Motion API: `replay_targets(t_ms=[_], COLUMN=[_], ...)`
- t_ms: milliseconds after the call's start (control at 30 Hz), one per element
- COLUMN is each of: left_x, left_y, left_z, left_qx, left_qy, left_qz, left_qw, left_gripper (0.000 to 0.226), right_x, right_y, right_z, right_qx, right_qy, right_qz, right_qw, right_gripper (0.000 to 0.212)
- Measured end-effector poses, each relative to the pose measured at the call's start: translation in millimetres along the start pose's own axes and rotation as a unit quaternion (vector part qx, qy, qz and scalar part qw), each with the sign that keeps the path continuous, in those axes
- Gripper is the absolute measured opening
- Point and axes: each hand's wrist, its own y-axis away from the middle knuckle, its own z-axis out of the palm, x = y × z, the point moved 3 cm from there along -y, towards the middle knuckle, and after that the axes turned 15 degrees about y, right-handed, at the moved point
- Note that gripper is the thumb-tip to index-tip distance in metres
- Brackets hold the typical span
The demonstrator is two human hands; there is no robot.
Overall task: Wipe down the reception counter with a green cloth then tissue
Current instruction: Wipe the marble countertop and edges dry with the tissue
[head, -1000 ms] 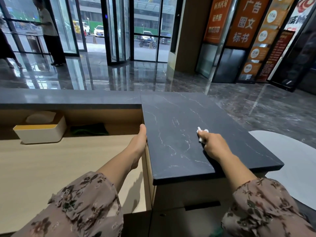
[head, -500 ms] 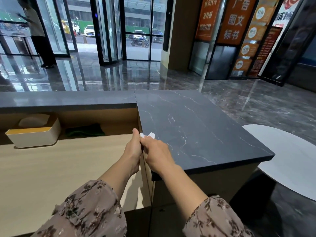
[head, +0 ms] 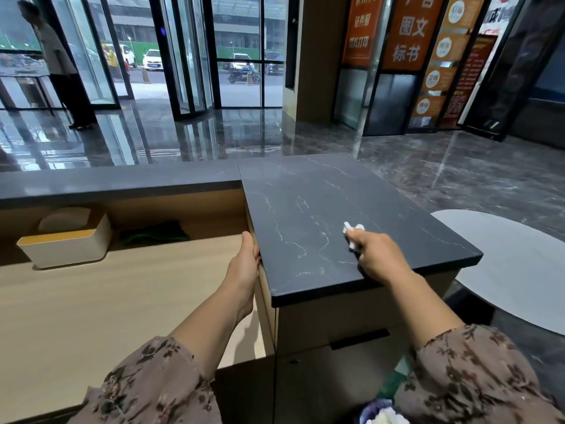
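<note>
1. My right hand [head: 380,260] is on the dark marble top of the reception counter [head: 305,191], towards its near right part, with the fingers curled in.
2. Those fingers pinch a small crumpled white tissue [head: 353,231]. The wad sticks out past my fingertips and touches the stone.
3. My left hand [head: 244,264] rests against the left edge of the same top, thumb side up along the rim. Its fingers are mostly hidden behind the hand, so I cannot tell whether they curl round the edge or lie flat on it.
4. The green cloth [head: 156,235] lies bunched on the lower wooden desk [head: 107,301], far back under the counter's raised ledge, well apart from both hands.
5. A white tissue box [head: 67,249] with a yellow inner rim stands on the desk to the left of the cloth.
6. Both my forearms are bare, with floral sleeves [head: 477,371] pushed up near the elbows.
7. Right of the counter, lower down, is a round white tabletop [head: 519,270].
8. Beyond the counter is glossy dark floor, glass doors and orange signboards [head: 409,32]. A person [head: 58,62] stands by the glass at the far left.
</note>
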Motion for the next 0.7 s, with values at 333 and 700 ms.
replay_targets(t_ms=[333,700], left_x=[-10.0,-10.3], left_y=[2.3,12.0], left_z=[2.6,13.6], left_qx=[0.002,0.035], left_qy=[0.005,0.094], left_qz=[0.010,-0.014], left_qw=[1.000,0.995], left_gripper=[0.049,0.069], right_x=[-33.6,-138.8], right_y=[16.2,85.7], right_z=[6.3,18.7], right_qx=[0.015,0.045], right_qy=[0.011,-0.005], right_qz=[0.045,-0.210], right_qw=[0.999,0.977], right_gripper=[0.053,0.052])
